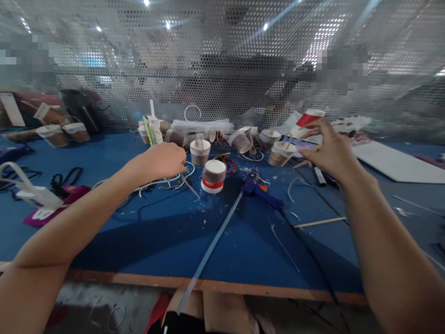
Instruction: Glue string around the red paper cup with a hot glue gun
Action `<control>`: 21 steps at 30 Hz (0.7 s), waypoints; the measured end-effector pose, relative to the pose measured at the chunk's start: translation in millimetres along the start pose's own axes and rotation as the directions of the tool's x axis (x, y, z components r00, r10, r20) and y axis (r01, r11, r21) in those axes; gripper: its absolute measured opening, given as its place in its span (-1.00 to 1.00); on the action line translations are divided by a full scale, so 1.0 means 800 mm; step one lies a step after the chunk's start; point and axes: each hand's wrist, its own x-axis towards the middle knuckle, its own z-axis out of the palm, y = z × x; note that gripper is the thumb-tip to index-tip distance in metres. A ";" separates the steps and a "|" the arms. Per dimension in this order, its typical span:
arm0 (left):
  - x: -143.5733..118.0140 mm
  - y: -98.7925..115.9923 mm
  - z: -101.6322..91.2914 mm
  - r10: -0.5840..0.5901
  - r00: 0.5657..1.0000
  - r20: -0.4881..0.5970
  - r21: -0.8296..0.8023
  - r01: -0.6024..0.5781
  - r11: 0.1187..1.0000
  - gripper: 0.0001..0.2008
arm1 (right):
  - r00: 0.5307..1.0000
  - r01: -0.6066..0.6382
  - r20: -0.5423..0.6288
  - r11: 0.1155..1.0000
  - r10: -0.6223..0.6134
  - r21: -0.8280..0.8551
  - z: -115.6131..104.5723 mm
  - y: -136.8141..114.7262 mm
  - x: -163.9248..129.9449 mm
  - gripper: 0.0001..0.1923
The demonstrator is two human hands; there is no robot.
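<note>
My left hand (167,160) is closed, palm down, above the table's left-centre. A thin grey cord (190,186) runs down from its fingertips to the tabletop. On the right, my right hand (325,146) is raised with thumb and fingers apart. Nearest to it are a red and white paper cup (310,117), behind its fingers, and a small twine-wrapped cup with a handle (280,155). Between my hands stands a paper cup partly wrapped in grey twine (213,176), its red band low down. A blue glue gun (260,190) lies beside it with a long glue stick (212,250).
Several wrapped cups (200,152) line the back, before a perforated metal screen (208,69). More cups (54,134) and a dark bottle (79,111) stand at left. A white charger (41,195) lies nearer. A white board (399,160) and a wooden stick (320,222) lie at right.
</note>
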 end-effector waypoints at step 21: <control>0.005 -0.001 -0.002 -0.398 0.810 -0.431 -0.077 0.406 0.911 -0.70 | 0.980 -0.200 0.149 0.593 0.135 0.780 0.026 -0.042 -0.009 -0.40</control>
